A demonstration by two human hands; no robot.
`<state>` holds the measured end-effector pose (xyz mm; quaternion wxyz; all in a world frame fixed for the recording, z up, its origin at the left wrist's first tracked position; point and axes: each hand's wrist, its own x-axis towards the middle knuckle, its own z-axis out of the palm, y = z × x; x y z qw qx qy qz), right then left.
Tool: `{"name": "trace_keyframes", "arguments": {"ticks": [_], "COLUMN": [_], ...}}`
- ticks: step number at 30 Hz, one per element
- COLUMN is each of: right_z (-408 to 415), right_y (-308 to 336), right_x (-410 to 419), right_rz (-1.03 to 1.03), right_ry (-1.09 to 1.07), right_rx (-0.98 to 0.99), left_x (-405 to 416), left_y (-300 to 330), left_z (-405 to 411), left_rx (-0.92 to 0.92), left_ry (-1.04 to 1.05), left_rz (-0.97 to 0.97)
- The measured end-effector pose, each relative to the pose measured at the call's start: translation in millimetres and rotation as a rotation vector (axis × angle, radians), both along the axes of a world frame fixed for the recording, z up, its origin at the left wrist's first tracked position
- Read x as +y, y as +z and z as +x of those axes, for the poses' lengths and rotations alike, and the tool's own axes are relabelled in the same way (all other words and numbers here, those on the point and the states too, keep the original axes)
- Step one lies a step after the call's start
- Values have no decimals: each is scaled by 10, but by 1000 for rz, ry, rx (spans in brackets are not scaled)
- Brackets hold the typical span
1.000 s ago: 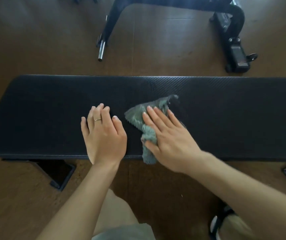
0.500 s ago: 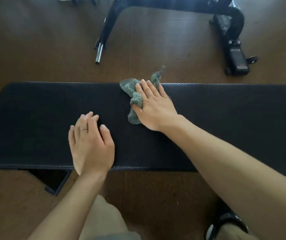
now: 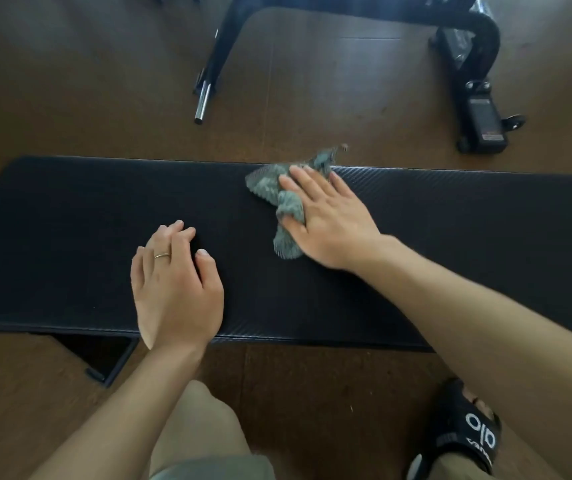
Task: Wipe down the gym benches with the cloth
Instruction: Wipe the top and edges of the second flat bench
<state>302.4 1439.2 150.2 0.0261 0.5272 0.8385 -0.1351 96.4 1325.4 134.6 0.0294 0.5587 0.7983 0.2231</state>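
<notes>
Bench [image 3: 70, 244] | cloth [image 3: 279, 199] under flat right hand [image 3: 329, 220] | left hand [image 3: 177, 289] flat, apart

A brown wood-look floor [image 3: 70, 81] fills the room, with faint seams between its panels. Beyond, a black machine frame [image 3: 464, 22] stands on it, a chrome peg [image 3: 203, 102] jutting from its left leg and a small wheel [image 3: 515, 122] at its right foot. Soft light falls from above.

My right grip [image 3: 326, 216] lies flat w/ straight fingers on the green cloth [image 3: 279, 199], pressing it to the black table [image 3: 70, 220] nr its far edge. Left grip [image 3: 173, 282] rests on the table, fingers loosely bent.
</notes>
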Motion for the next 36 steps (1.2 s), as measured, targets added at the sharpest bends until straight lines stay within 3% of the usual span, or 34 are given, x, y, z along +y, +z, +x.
{"name": "trace_keyframes", "arguments": {"ticks": [4, 10, 14, 19, 24, 27, 32, 36], "right_z": [120, 693, 539, 6, 46, 220, 453, 400], "right_y": [32, 13, -18, 18, 60, 48, 34, 8], "right_x": [345, -111, -195, -744, -1391, -1078, 3, -39], "right_rz": [3, -44, -57, -28, -38, -4, -37, -62], "right_ry": [-131, -363, -464, -226, 1, 5, -260, -317], "right_rx": [34, 14, -70, -24, 22, -12, -166, -143], "left_x": [-16, -17, -5, -4, -5, -6, -2, -12], "left_y": [19, -9, -22, -21, -13, -16, -21, -20], "left_z": [-1, 10, 28, 9, 4, -11, -13, 0], "left_rx": [-21, -6, 5, 6, 0, 8, 13, 11], "left_ry": [5, 1, 8, -6, -11, -12, -16, -7], "left_rz": [6, 4, 21, 25, 20, 18, 21, 30]}}
